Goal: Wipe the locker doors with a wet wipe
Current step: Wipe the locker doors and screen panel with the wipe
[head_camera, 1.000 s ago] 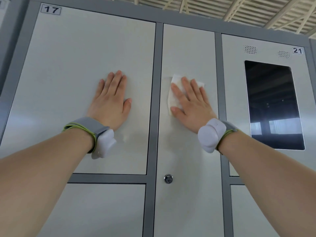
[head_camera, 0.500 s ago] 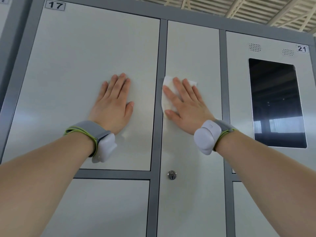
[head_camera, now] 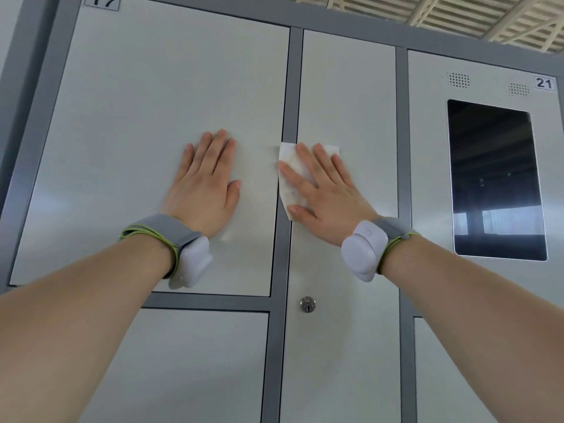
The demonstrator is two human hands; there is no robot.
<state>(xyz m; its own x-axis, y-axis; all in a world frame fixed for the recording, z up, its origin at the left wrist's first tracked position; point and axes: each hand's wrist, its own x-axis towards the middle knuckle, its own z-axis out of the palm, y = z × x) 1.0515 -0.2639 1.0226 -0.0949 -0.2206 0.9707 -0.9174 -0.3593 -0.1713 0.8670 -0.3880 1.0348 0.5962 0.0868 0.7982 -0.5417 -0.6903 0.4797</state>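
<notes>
At frame centre, the right hand [head_camera: 328,196], fingers straight and spread, presses the wet wipe [head_camera: 290,178] across the grey divider [head_camera: 288,87]; the left hand [head_camera: 204,187], fingers together, lies flat on locker door 17 [head_camera: 137,117].

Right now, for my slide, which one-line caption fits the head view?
Right hand presses a wet wipe on the left edge of the middle door; left hand rests flat on door 17.

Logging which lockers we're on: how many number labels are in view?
2: label 17 at the left door's top-left corner; label 21 at the screen panel's top-right corner. Others may sit outside the frame.
</notes>
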